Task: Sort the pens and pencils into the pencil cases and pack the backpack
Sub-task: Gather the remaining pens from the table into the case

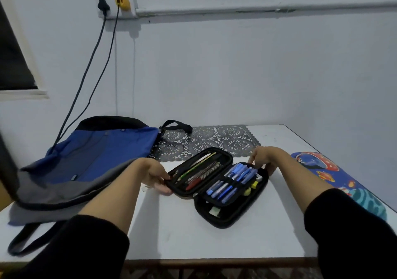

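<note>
Backpack (92,154), blue and grey, lies flat at the left of the white surface (171,225), its black strap hanging off the near edge. Lace mat (214,139), dark, sits behind the middle, just beside the backpack's top. Left hand (158,176) comes next: black sleeve, fingers curled round the left rim of the black pencil case (223,225), thumb on top, gripping it. That case lies wide open in the middle of the surface, both halves facing up. Its left half holds pencils (197,166) and a red pen (194,184), lying diagonally. Its right half holds blue pens (232,182) tucked under elastic bands, with yellow items (254,185) just beside them; what those are, cannot tell. Right hand (261,158), also black-sleeved, is at the far rim of the right half, fingers bent over the edge near the pen tips, thumb behind, holding the rim. Space-print pencil case (335,175), blue with planets, lies closed along the right edge of the surface, apart from the black one.
</note>
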